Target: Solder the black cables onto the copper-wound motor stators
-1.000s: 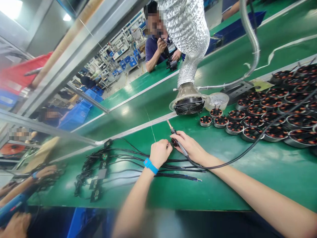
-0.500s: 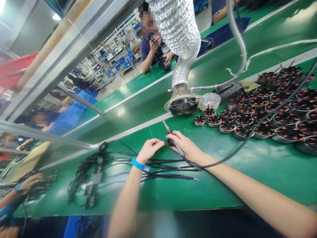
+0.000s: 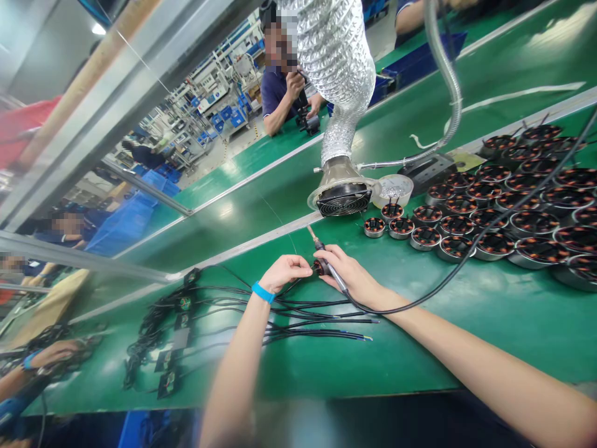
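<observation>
My right hand (image 3: 352, 274) is closed around a soldering iron (image 3: 336, 278), its copper-coloured tip pointing up and away. The same hand also holds a small round motor stator (image 3: 319, 267) with dark and copper parts, mostly hidden by the fingers. My left hand (image 3: 290, 271), with a blue wristband (image 3: 263, 292), is pinched at the stator's left side. What lies between its fingertips is too small to make out. A thin pale strand (image 3: 293, 244) hangs just behind this hand. Several black cables (image 3: 321, 304) lie beneath both hands, some with bare coloured wire ends.
Several wound motor stators in metal rings (image 3: 494, 245) stand at the right. A fume duct with a fan (image 3: 344, 199) hangs ahead, beside a white bowl (image 3: 394, 188). Coiled cables with small boards (image 3: 180, 336) lie at the left. The iron's cord (image 3: 450, 283) crosses my right forearm. Co-workers sit across and left.
My left hand has moved slightly right, closer against the stator, and more of the stator shows. The right hand keeps the soldering iron almost still. The view has shifted slightly.
</observation>
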Demonstrator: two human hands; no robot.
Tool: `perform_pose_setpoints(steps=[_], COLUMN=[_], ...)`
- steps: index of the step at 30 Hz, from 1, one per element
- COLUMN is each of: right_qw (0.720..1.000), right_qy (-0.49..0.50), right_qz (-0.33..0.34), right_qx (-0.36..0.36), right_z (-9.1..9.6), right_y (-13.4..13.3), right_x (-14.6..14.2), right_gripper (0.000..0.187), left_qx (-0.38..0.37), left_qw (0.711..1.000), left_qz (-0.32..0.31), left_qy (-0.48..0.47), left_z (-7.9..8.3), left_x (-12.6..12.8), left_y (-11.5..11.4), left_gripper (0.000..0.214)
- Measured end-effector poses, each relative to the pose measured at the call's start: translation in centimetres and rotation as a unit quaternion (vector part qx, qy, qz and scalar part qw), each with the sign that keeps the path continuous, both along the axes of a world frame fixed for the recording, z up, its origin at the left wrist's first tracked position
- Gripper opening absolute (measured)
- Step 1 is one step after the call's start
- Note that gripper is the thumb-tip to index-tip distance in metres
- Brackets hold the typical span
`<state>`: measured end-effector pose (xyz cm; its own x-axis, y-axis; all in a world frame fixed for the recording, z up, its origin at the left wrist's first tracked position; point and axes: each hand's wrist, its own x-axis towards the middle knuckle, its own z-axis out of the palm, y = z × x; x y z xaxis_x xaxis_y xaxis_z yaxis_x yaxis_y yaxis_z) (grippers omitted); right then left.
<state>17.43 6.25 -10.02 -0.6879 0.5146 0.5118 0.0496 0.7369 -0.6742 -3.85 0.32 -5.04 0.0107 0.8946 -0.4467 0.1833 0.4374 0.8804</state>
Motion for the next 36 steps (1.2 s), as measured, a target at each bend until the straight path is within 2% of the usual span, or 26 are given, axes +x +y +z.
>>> perform_pose_setpoints(steps=[3,9,15,21,25,31,36], right_qw=[1.000,1.000,1.000,1.000,1.000,1.000,1.000], right_qy=[0.000,-0.002,-0.004,-0.002,0.011,0.008,0.005], right_qz=[-0.001,-0.006,0.001,0.003,-0.005,-0.002,-0.001], right_qx=[0.000,-0.004,-0.009,-0.015,-0.020,-0.023,-0.022], right_z=[0.0,0.0,0.1,0.0,0.0,0.3,0.2], right_y=[0.0,-0.1,0.0,0.2,0.2,0.2,0.2], right_x=[-0.1,-0.1,0.0,0.0,0.0,0.1,0.1], right_gripper=[0.049,0.050,0.050,0.051,0.050,0.047,0.048], left_qx=[0.004,0.078,0.077,0.061,0.072,0.127,0.102], left_qw=[1.000,0.991,0.995,0.997,0.995,0.982,0.986], left_qz=[-0.011,-0.059,-0.036,0.043,0.034,-0.027,0.029], left_qy=[-0.005,0.088,0.049,0.035,0.057,0.137,0.132], left_z=[0.1,1.1,0.2,-0.3,0.0,0.5,0.6], left_x=[-0.4,0.3,1.0,0.8,0.9,0.4,0.5], left_y=[-0.5,-0.2,0.2,-0.1,-0.2,-0.4,-0.6], left_gripper=[0.044,0.040,0.038,0.049,0.042,0.029,0.033])
